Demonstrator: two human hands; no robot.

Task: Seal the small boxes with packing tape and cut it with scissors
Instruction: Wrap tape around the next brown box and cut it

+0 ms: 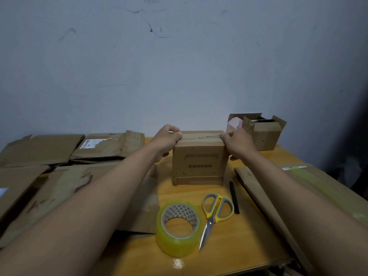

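A small brown cardboard box [199,165] stands on the wooden table [249,236], its top flaps closed with a strip of tape along the seam. My left hand [167,139] grips the box's top left edge, fingers curled over it. My right hand [238,143] grips the top right edge the same way. A roll of clear yellowish packing tape [179,230] lies nearer to me. Yellow and grey scissors [214,216] lie shut just right of the roll, blades pointing toward me.
A black pen [234,197] lies right of the scissors. Flattened cardboard boxes [59,156] cover the left side, and another flat piece [298,186] lies at the right. An open small box [262,131] with items inside stands at the back right, against the wall.
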